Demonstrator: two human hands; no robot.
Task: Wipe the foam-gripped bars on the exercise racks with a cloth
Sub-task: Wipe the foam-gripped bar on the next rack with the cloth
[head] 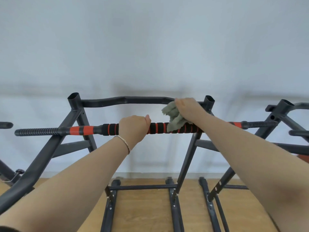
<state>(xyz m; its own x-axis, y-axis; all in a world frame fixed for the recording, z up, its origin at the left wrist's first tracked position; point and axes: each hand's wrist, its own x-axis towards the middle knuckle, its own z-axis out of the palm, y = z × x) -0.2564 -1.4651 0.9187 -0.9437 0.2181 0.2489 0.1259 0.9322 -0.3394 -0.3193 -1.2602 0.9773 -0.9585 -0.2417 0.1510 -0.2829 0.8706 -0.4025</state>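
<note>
Between your left hand (133, 127) and the cloth (174, 118) in your right hand (187, 108), a short part of the foam bar (158, 128) lies bare. Left of your left hand the bar is uncovered up to its ribbed end. Behind it you have an open gap up to the rear bar (123, 99). The left post (74, 98) and the right post (209, 100) close this gap at its sides. The next rack (282, 109) stands just beside the bar's right end.
</note>
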